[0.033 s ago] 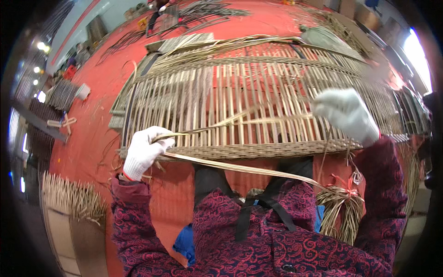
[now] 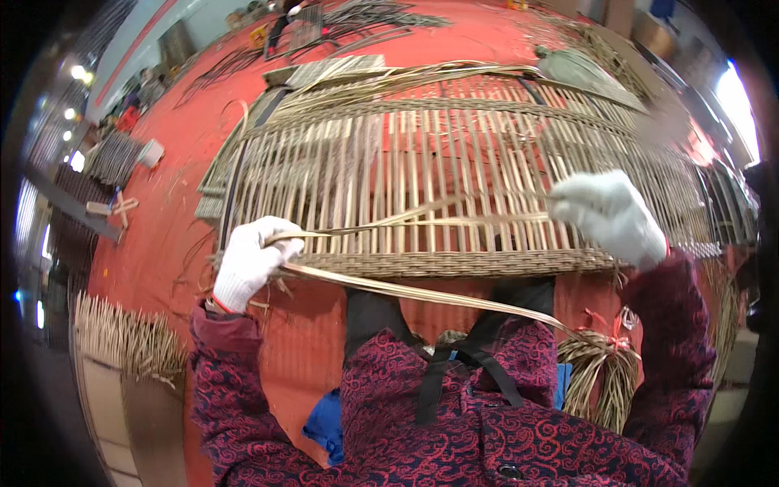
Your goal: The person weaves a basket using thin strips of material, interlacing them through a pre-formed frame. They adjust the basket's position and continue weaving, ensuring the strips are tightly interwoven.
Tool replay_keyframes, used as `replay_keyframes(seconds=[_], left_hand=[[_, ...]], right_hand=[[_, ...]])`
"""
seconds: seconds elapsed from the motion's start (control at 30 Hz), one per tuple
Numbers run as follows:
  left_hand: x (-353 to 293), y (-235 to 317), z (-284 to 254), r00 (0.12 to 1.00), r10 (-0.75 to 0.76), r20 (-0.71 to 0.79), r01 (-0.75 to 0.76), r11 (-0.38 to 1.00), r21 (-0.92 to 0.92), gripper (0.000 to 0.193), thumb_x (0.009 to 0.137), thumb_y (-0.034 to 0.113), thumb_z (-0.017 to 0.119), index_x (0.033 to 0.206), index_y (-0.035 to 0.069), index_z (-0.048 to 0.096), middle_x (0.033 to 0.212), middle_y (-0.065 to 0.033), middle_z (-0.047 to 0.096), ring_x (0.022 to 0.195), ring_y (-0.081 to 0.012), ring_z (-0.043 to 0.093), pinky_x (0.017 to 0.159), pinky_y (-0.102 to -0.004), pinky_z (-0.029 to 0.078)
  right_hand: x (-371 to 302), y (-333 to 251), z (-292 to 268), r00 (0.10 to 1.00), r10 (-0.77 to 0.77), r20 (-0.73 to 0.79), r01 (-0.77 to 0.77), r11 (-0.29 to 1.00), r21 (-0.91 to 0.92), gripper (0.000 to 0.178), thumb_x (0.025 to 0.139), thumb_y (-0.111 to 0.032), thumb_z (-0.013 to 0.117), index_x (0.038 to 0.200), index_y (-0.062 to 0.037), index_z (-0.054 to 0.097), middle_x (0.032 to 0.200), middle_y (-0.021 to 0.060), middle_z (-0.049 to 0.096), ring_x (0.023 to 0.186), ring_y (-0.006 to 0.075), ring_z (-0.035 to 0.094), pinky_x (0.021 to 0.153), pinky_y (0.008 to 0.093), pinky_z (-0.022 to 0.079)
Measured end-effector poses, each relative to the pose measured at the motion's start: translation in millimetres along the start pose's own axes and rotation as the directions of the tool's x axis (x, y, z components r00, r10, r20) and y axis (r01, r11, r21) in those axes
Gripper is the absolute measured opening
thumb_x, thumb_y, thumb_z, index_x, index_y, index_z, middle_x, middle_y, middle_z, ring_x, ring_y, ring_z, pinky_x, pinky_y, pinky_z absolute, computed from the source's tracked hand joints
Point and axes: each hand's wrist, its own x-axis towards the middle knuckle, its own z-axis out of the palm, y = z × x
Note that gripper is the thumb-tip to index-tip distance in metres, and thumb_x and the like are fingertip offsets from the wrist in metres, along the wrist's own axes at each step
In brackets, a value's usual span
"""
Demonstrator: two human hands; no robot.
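Note:
My left hand (image 2: 256, 258), in a white glove, is closed around several thin tan strips (image 2: 393, 221) at the near left corner of a woven panel (image 2: 454, 264). From that grip two lengths spread rightward over the panel's upright slats to my right hand (image 2: 604, 213). That gloved hand is closed and slightly blurred, with its fingertips at the ends of the strips. Another length of strip (image 2: 422, 299) runs from my left hand down to the right, toward a bundle of strips (image 2: 600, 377) tied with red string. The panel's near edge is tightly braided.
Long loose strips (image 2: 406, 81) lie along the panel's far edge. Slatted mats (image 2: 130, 337) stand at the lower left on the red floor (image 2: 162, 252). Dark rods (image 2: 373, 24) are heaped far ahead, beside another person (image 2: 280, 24). A greenish cloth-like heap (image 2: 580, 69) sits at the far right.
My right hand has dropped slightly, with the strips between the hands still stretched. A thin strand that hung below it no longer shows. The whole view has shifted a little.

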Motion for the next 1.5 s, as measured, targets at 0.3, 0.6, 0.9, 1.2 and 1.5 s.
replay_keyframes(seconds=[0.3, 0.6, 0.9, 1.2, 1.5], left_hand=[[-41, -80, -117, 0.816, 0.472, -0.334, 0.022, 0.551, 0.834, 0.013, 0.096, 0.02, 0.065, 0.104, 0.014, 0.073, 0.095, -0.0123, 0.074, 0.085, -0.0348, 0.072, 0.073, -0.0422, 0.057], [-193, -214, -215, 0.704, 0.07, -0.707, 0.637, 0.379, 0.671, 0.033, 0.102, 0.043, 0.055, 0.101, 0.013, 0.068, 0.089, -0.0184, 0.07, 0.083, -0.0441, 0.067, 0.074, -0.0507, 0.053], [-441, -277, -379, 0.068, -0.215, -0.974, 0.021, 0.977, -0.214, 0.041, 0.104, 0.031, 0.059, 0.126, -0.003, 0.063, 0.113, -0.0129, 0.067, 0.094, -0.0249, 0.065, 0.085, -0.0393, 0.053], [-259, -150, -219, 0.877, 0.061, -0.476, 0.389, 0.488, 0.781, 0.043, 0.088, 0.004, 0.06, 0.13, 0.002, 0.066, 0.124, -0.021, 0.07, 0.115, -0.0366, 0.067, 0.102, -0.0426, 0.051], [-151, -22, 28, 0.987, 0.124, 0.1, -0.144, 0.964, 0.224, 0.047, 0.087, 0.014, 0.072, 0.132, 0.001, 0.064, 0.116, -0.0169, 0.072, 0.1, -0.0287, 0.071, 0.088, -0.0379, 0.055]], right_hand=[[4, 6, 16, 0.995, -0.094, 0.022, 0.095, 0.933, -0.347, 0.01, 0.088, -0.012, 0.073, 0.088, -0.0039, 0.067, 0.068, 0.0156, 0.061, 0.061, 0.0358, 0.064, 0.057, 0.0432, 0.05], [-138, 255, -129, 0.79, 0.514, -0.333, -0.575, 0.81, -0.114, 0.019, 0.106, -0.016, 0.057, 0.111, 0.0004, 0.065, 0.091, 0.0073, 0.063, 0.087, 0.0136, 0.058, 0.084, 0.0313, 0.048], [-157, 266, -155, 0.758, 0.513, -0.402, -0.618, 0.762, -0.194, 0.032, 0.105, -0.019, 0.054, 0.125, 0.0033, 0.066, 0.11, 0.0101, 0.071, 0.101, 0.0192, 0.065, 0.095, 0.0334, 0.049], [86, -58, 180, 0.949, -0.235, 0.208, 0.258, 0.962, -0.087, 0.028, 0.096, -0.038, 0.055, 0.097, -0.0157, 0.071, 0.085, 0.0146, 0.07, 0.084, 0.0396, 0.07, 0.075, 0.0521, 0.055], [69, -134, 284, 0.893, -0.251, 0.372, 0.25, 0.967, 0.052, 0.018, 0.087, -0.028, 0.064, 0.083, -0.0136, 0.074, 0.072, 0.0133, 0.071, 0.07, 0.0362, 0.072, 0.061, 0.0496, 0.055]])
